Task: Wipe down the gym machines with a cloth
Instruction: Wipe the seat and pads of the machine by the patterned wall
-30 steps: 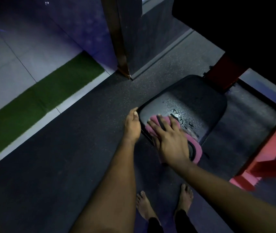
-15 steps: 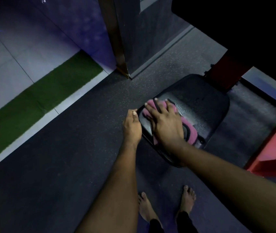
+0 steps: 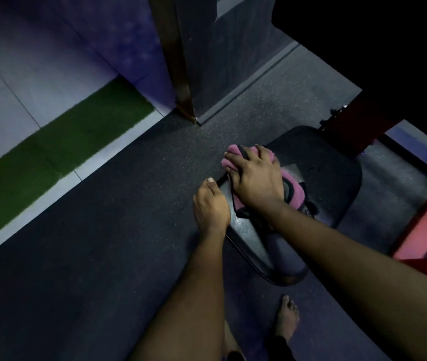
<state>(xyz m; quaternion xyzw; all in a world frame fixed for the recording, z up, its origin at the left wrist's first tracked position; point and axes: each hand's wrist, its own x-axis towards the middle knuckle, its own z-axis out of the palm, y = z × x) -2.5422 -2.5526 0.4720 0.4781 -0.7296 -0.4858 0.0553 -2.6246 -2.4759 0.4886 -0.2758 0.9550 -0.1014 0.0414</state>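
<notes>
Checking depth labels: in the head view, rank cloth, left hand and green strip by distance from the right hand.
1. cloth, under the right hand
2. left hand, just left, holding the seat edge
3. green strip, far left on the floor

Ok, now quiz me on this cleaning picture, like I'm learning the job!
1. Pick one: what colour is the cloth? A green, B pink, C white.
2. True or false: the left hand grips the edge of the seat pad.
3. Fill the gap: the ____ hand presses the cloth onto the seat pad.

Key
1. B.
2. True.
3. Right: the right hand lies on the cloth with its fingers spread.
</notes>
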